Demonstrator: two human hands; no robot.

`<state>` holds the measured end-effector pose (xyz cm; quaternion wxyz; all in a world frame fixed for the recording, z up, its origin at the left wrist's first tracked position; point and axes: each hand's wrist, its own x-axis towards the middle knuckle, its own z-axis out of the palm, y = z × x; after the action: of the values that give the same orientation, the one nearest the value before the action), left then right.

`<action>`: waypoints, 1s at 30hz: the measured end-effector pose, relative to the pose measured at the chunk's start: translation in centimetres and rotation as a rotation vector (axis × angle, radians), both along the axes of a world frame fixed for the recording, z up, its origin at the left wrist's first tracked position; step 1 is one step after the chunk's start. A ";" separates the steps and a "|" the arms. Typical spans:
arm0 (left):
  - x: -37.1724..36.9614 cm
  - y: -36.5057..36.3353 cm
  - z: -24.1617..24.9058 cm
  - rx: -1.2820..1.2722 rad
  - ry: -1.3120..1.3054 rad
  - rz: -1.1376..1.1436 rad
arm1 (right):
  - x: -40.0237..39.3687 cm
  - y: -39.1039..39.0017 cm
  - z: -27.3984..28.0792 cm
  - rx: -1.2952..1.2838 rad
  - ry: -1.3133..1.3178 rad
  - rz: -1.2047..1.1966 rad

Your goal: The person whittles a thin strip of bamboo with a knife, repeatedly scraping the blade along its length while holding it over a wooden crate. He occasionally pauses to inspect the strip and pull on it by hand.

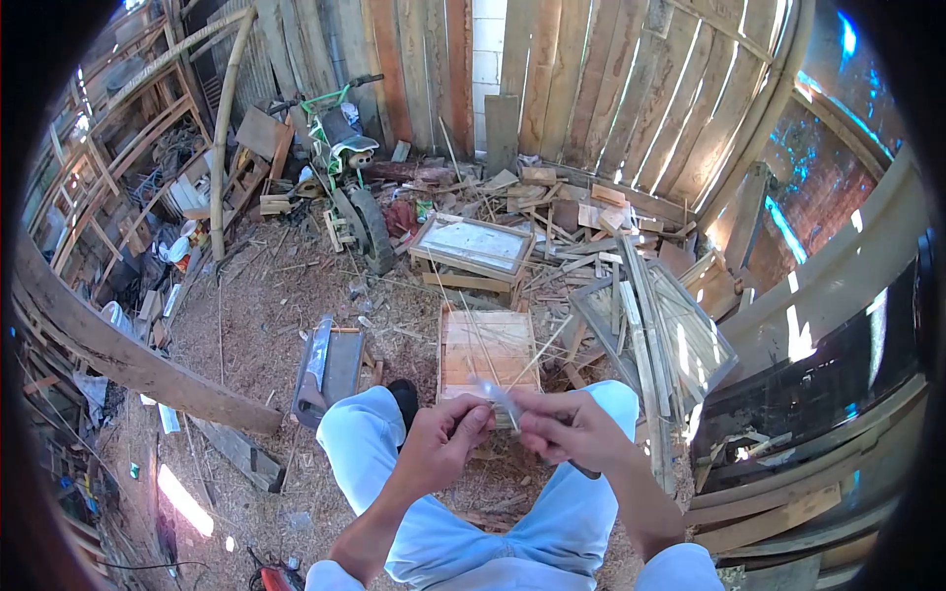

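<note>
Above my knees, my left hand (448,438) is closed in a pinch, with thin light strips rising from around its fingertips; what it grips is too small to make out. My right hand (572,428) is closed round a knife (505,402), whose pale blade points up and left toward my left hand. The blade is partly blurred. Beyond both hands a shallow wooden box (488,345) lies on the ground. To the left a handsaw (317,364) rests on a small dark-topped stool (342,362).
A framed panel (475,244) lies beyond the box. Wood scraps (581,212) are heaped near the plank wall. A green bike (345,148) stands at the back left. Slatted frames (690,340) lean at the right, and a thick beam (148,355) crosses the left side.
</note>
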<state>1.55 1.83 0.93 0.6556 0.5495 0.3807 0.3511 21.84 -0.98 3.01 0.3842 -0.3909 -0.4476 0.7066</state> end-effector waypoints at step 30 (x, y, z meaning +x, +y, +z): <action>-0.3 -1.0 -1.6 -0.044 -0.058 -0.078 | 0.9 -0.8 0.2 -0.105 -0.021 0.018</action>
<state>1.21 0.81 -0.64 0.6914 0.5391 0.3476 0.3326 22.71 -1.79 3.25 0.3520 -0.4139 -0.4173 0.7284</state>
